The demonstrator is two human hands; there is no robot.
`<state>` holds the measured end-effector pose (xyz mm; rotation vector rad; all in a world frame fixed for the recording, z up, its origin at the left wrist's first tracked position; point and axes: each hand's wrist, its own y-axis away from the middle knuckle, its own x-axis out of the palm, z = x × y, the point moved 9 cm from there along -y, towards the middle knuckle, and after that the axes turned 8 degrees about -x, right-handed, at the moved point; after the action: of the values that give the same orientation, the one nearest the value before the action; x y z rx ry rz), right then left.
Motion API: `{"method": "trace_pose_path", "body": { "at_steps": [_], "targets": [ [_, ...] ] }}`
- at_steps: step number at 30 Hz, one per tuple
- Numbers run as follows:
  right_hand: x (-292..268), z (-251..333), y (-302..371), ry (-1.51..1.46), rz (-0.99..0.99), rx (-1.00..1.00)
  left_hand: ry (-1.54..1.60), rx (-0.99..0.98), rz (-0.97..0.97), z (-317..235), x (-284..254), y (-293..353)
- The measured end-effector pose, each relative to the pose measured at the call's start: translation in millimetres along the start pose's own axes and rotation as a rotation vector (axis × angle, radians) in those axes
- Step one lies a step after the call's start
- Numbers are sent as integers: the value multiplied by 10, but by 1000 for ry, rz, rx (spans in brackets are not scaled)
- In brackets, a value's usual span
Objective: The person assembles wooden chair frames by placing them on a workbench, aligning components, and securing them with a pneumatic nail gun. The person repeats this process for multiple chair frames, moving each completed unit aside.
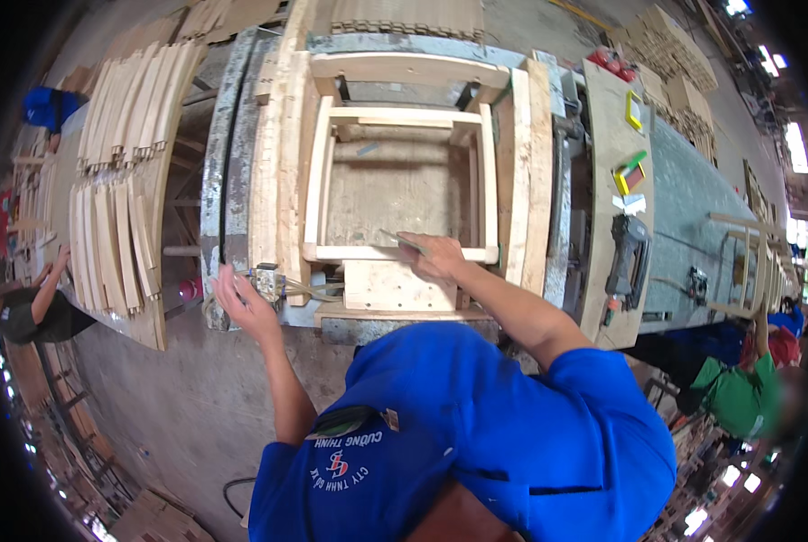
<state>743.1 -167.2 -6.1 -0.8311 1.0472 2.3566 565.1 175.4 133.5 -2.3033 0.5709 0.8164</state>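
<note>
A rectangular pale wooden frame (312, 185) lies in a clamping jig (268, 172) before me, between thick timber beams. My right hand (435, 257) rests at the frame's near rail, its fingers closed round a thin greyish strip (393, 238) that sticks out to the left; its exact kind is too small to tell. My left hand (246, 303) is raised at the jig's near left corner, fingers spread and nothing in them. Beside its fingertips is a small metal valve (266, 280) with hoses. A wooden block (395, 285) with holes sits against the near rail.
On the left, a bench carries stacks of wooden slats (115, 244). To the right, a board holds a black nail gun (625, 262), a yellow tape measure (630, 172) and a yellow-framed item (634, 110). Co-workers stand at both sides, one in a green shirt (738, 397).
</note>
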Motion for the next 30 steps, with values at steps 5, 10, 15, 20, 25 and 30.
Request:
{"method": "trace_pose_path", "body": {
  "at_steps": [5, 10, 15, 20, 25, 30],
  "targets": [
    [48, -49, 43, -29, 128, 48, -79, -26, 49, -132, 178, -105],
    [45, -48, 45, -22, 118, 24, -114, -38, 82, -137, 191, -139],
    [9, -6, 73, -30, 211, 66, -112, -97, 129, -87, 227, -136],
    [-85, 110, 114, -50, 266, 101, -139, -99, 134, -27, 203, -136],
    [-76, 51, 83, -40, 232, 85, -125, -77, 119, -64, 233, -141],
    [-81, -80, 57, -113, 254, 167, -110, -82, 104, -41, 193, -144]
  ]
}}
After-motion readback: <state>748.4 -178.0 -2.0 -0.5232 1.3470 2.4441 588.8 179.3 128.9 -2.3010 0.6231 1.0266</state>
